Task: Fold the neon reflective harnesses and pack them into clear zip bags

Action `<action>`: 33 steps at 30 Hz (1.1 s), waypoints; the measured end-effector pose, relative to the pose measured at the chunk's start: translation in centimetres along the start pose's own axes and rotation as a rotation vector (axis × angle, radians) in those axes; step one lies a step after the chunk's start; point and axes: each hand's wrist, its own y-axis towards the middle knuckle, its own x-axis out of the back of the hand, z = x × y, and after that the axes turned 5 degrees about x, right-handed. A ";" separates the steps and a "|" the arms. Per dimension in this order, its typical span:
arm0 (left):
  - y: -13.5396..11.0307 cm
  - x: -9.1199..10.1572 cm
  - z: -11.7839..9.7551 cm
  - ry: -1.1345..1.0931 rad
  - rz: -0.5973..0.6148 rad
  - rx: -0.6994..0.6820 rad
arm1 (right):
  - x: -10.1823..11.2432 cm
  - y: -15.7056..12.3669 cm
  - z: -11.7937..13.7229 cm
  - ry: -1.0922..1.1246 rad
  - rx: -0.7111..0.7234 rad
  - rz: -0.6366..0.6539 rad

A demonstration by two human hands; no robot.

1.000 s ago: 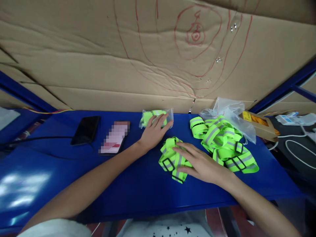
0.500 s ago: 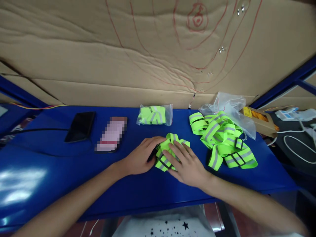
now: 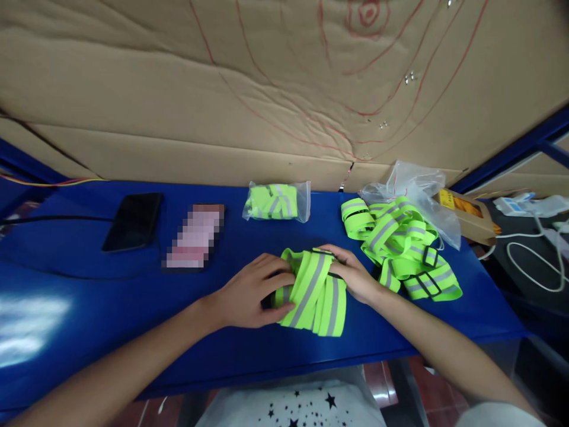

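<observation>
A folded neon-green reflective strap (image 3: 313,293) with a grey stripe is held between both hands, above the near middle of the table. My left hand (image 3: 255,290) grips its left side, thumb in front and fingers behind. On the right, my right hand (image 3: 349,273) clasps the strap's upper edge near a black buckle, and some of its fingers are hidden behind the fabric. A heap of similar green straps (image 3: 398,237) with black buckles lies to the right. Behind the hands rests a clear zip bag (image 3: 303,201) containing a folded green strap.
On the blue table (image 3: 186,344), a black device (image 3: 133,222) with a cable and a phone (image 3: 195,237) with a blurred screen lie left. Crumpled clear plastic bags (image 3: 418,181) and a small cardboard box (image 3: 469,219) are at the back right. A cardboard wall (image 3: 178,95) stands behind.
The folded strap has been lifted and tipped up, showing its broad striped face. My right hand has moved from flat on top of it to its upper right edge.
</observation>
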 end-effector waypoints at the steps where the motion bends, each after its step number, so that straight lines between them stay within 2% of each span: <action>1: 0.0 -0.1 -0.1 -0.009 0.031 0.001 | 0.0 0.1 -0.1 0.001 -0.008 -0.007; 3: 0.0 -0.3 -0.2 -0.008 0.100 0.026 | 0.0 0.2 -0.1 -0.025 0.013 -0.050; 5: -0.1 -0.6 -0.3 0.019 0.163 0.064 | 0.3 0.0 0.2 -0.119 0.123 -0.103; 9: -0.2 -1.4 -0.5 0.086 0.228 0.130 | 1.4 -1.6 2.0 -0.483 0.635 -0.176; 11: 0.0 -1.5 -0.6 0.115 0.228 0.190 | 1.7 -3.0 3.1 -0.694 0.890 -0.159; 14: 0.3 -1.2 -0.4 0.156 0.187 0.340 | 1.2 -4.9 4.5 -0.981 1.249 0.001; 16: 0.5 -0.8 0.0 0.186 0.142 0.440 | 0.0 -5.6 4.8 -1.102 1.457 0.206; 17: 0.6 -0.7 0.3 0.205 0.116 0.481 | -0.7 -5.7 4.8 -1.148 1.505 0.317; 19: 0.7 -0.5 0.9 0.249 0.063 0.539 | -2.1 -5.6 4.6 -1.212 1.489 0.505; 20: 0.8 -0.5 1.1 0.266 0.045 0.555 | -2.6 -5.6 4.4 -1.233 1.442 0.555; 23: 0.9 -0.5 1.5 0.289 0.046 0.577 | -3.4 -5.9 3.8 -1.195 1.312 0.600; 25: 0.7 0.0 1.8 0.267 0.077 0.589 | -3.1 -6.4 3.4 -1.084 1.298 0.596; 27: 0.2 1.0 2.3 0.160 0.134 0.553 | -2.2 -6.7 3.2 -0.964 1.293 0.539; 28: -0.2 1.6 2.6 0.079 0.168 0.515 | -1.6 -6.6 3.2 -0.912 1.267 0.468; 30: -0.8 3.0 3.3 -0.072 0.206 0.440 | -0.5 -6.1 3.0 -0.868 1.113 0.296; 33: -1.0 4.1 3.4 -0.155 0.113 0.416 | 0.7 -4.2 2.6 -0.946 0.817 0.118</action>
